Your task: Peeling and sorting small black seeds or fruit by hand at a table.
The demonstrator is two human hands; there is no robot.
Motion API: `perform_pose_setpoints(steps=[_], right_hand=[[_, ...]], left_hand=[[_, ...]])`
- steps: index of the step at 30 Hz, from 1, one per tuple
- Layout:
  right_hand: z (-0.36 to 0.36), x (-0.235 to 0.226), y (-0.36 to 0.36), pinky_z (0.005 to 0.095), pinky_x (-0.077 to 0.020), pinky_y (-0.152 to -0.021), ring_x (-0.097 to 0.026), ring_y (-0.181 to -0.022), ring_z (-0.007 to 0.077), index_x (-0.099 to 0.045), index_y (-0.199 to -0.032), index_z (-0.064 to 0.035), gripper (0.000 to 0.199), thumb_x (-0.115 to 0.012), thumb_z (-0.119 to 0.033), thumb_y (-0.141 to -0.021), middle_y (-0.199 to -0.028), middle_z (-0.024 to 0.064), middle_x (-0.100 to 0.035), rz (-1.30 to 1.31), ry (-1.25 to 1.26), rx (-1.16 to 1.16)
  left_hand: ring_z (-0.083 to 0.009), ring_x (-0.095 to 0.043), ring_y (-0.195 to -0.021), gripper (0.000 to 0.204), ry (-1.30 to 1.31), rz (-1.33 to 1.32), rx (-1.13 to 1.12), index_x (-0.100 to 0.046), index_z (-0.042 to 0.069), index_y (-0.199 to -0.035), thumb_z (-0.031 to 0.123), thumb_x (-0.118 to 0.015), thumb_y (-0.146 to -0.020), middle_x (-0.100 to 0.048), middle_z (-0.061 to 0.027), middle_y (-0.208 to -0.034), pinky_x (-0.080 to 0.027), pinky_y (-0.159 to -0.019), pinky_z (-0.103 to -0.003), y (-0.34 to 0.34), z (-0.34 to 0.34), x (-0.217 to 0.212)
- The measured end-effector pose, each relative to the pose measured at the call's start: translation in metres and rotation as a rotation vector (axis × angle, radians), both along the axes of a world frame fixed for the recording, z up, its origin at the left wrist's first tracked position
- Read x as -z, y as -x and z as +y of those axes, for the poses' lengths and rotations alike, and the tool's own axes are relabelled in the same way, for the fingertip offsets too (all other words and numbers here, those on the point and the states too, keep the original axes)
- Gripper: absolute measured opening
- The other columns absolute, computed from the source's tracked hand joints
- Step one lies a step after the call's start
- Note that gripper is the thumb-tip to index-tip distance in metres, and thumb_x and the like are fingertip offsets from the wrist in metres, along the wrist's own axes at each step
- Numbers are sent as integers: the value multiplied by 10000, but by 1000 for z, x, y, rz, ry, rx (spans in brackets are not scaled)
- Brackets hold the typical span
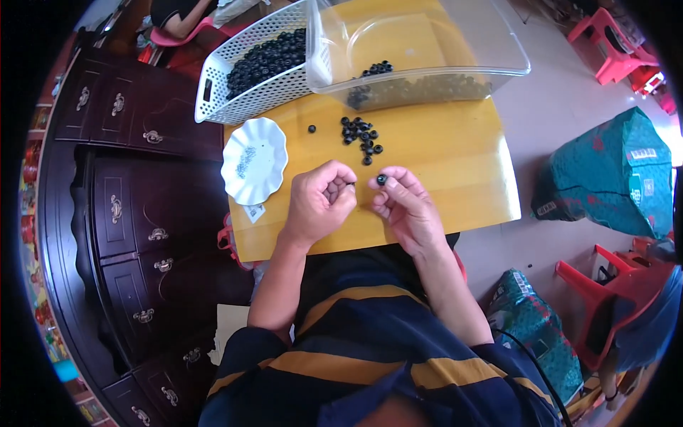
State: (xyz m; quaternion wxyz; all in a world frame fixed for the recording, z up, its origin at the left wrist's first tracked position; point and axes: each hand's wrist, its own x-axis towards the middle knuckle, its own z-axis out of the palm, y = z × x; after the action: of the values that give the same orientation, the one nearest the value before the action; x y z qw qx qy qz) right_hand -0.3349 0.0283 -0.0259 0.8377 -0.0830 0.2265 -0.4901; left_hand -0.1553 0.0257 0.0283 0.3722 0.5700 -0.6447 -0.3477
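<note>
My right hand (pixel 409 212) pinches a small round black piece with a hole (pixel 382 180) between thumb and fingertips, above the yellow table (pixel 455 171). Close beside it, my left hand (pixel 320 199) is closed, thumb against the curled fingers; a dark speck shows at its fingertips, too small to name. Just beyond both hands lies a loose pile of similar black pieces (pixel 361 134), and one single black piece (pixel 311 129) sits apart to its left. Left of my left hand stands a white scalloped dish (pixel 274 167) holding tiny shiny bits (pixel 246 162).
A white perforated basket (pixel 213 108) full of black pieces and a clear plastic bin (pixel 427 80) occupy the table's far side. Dark drawers (pixel 153 185) stand left. Teal bags (pixel 590 174) and red stools (pixel 605 285) are at right. Another person's arm (pixel 186 23) shows far left.
</note>
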Motion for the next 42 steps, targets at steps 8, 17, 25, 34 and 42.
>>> perform_pose_setpoints(steps=[8, 17, 25, 34, 42], right_hand=[[3, 2, 0, 294, -565, -835, -666, -824, 112, -620, -1155, -76, 165, -617, -134, -1001, -1006, 54, -701, 17, 30, 8], [3, 5, -4, 311, -564, -847, -668, -843, 118, -607, -1162, -66, 167, -602, -138, -1011, -988, 46, -682, 16, 53, 31], [4, -2, -2, 291, -550, -844, -663, -854, 111, -605, -1165, -71, 168, -598, -147, -1016, -1008, 50, -690, 49, 50, 17], [4, -1, -1, 275, -549, -825, -658, -848, 108, -615, -1154, -84, 163, -617, -156, -1008, -1041, 61, -704, 51, 61, 5], [5, 0, -4, 277, -548, -827, -659, -853, 115, -615, -1164, -71, 169, -623, -114, -1001, -1022, 43, -691, 57, 85, 15]], left_hand=[[-36, -571, -611, 101, 126, 122, 31, -643, -10, -925, -48, -646, -832, -621, 8, -712, -470, -555, -207, 17, 2, 2], [-115, -629, -712, 152, 271, -82, 79, -685, -9, -956, -66, -689, -815, -671, -64, -846, -509, -641, -240, 20, 3, -3], [-110, -658, -778, 190, 218, -30, 37, -697, -19, -1045, -69, -665, -866, -702, -68, -913, -537, -697, -241, 16, 6, -6], [-81, -663, -823, 150, -28, 454, -51, -662, -31, -1076, -48, -638, -929, -714, -64, -968, -538, -755, -217, 14, 9, 3], [-101, -679, -759, 146, 179, 83, -27, -690, -6, -975, -45, -718, -837, -711, -61, -865, -553, -693, -245, 14, 8, -8]])
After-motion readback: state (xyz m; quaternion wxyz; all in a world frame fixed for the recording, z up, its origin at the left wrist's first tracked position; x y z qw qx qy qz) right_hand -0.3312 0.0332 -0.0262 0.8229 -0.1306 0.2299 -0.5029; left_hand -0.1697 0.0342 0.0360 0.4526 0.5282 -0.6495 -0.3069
